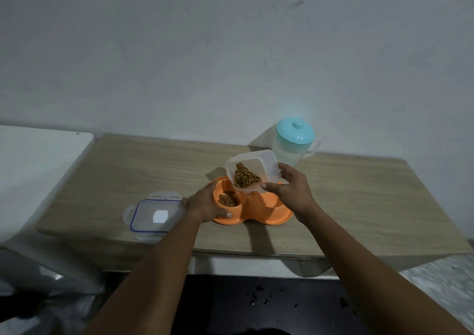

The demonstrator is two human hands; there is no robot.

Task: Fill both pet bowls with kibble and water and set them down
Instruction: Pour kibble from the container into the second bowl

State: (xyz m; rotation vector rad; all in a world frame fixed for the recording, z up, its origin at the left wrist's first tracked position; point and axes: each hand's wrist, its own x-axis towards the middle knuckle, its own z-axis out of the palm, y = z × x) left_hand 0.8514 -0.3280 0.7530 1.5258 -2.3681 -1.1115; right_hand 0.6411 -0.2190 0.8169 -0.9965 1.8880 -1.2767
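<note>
Okay, I'm tilting the kibble container [252,165], probably light and stiff, my right hand [289,191] gripping its side, over the left well of the orange double bowl [266,214] on the counter [128,168]; my left hand [205,206] is gripping its likely slick rim.

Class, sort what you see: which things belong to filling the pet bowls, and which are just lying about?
Job in hand: orange double pet bowl, gripped by left hand; kibble container, tipped in right hand; kibble; teal-lidded pitcher.
Lying about: blue-sealed container lid; white surface at left.
</note>
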